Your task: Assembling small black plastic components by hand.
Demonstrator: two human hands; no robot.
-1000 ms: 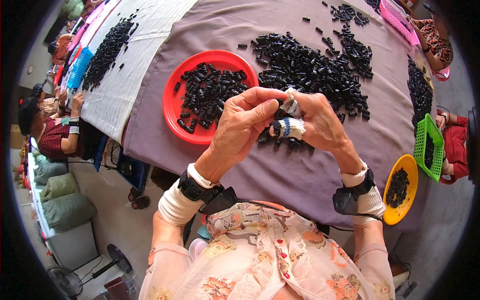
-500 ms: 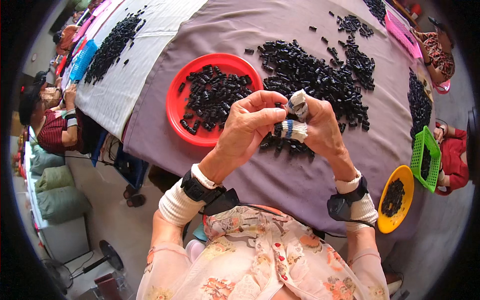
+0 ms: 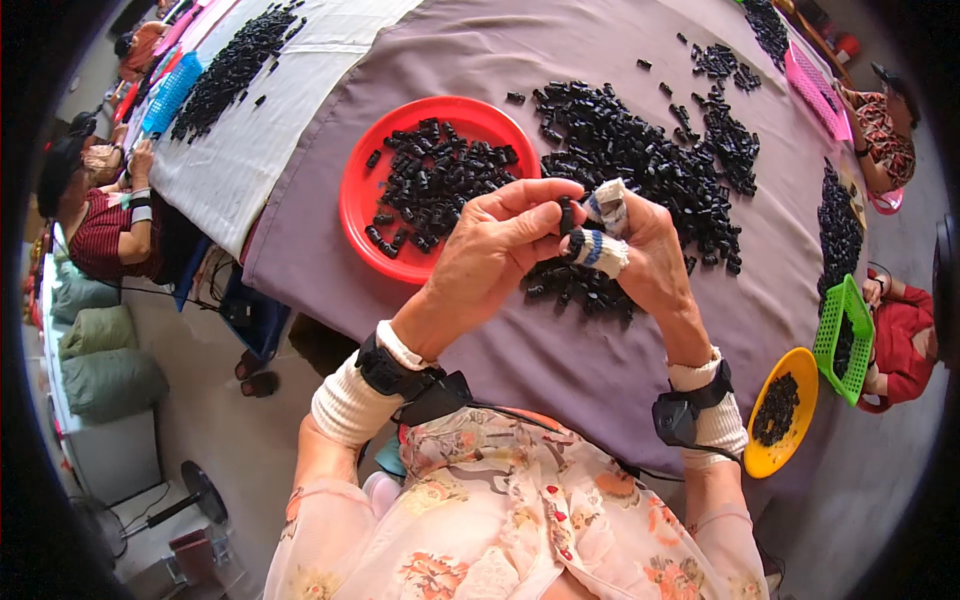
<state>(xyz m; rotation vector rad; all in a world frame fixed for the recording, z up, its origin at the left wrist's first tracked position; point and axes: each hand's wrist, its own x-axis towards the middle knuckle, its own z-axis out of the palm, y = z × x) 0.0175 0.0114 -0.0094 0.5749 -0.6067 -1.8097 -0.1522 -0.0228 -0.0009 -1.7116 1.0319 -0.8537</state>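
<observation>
Mauve cloth (image 3: 560, 350) covers the table in front of you, with a white cloth (image 3: 290, 120) on the next section to the left. Your left hand (image 3: 490, 262) and right hand (image 3: 640, 250) meet just above the near edge of a big heap of small black parts (image 3: 640, 160). Both hands are pinching one small black piece (image 3: 566, 214) between them, left thumb and forefinger closed on it from the left, right fingertips from the right. Two right fingers (image 3: 597, 250) are wrapped in white tape with a blue stripe. Exactly how the piece sits in the grip is hard to tell; the fingers mostly cover it. Red round tray (image 3: 360, 190) lies just left of the hands, holding more black parts. Yellow dish (image 3: 790, 440) with black parts sits at the table edge to your right, green basket (image 3: 835, 340) beside it. Pink basket (image 3: 812, 90) is far right. Other people sit at the left and right edges.
</observation>
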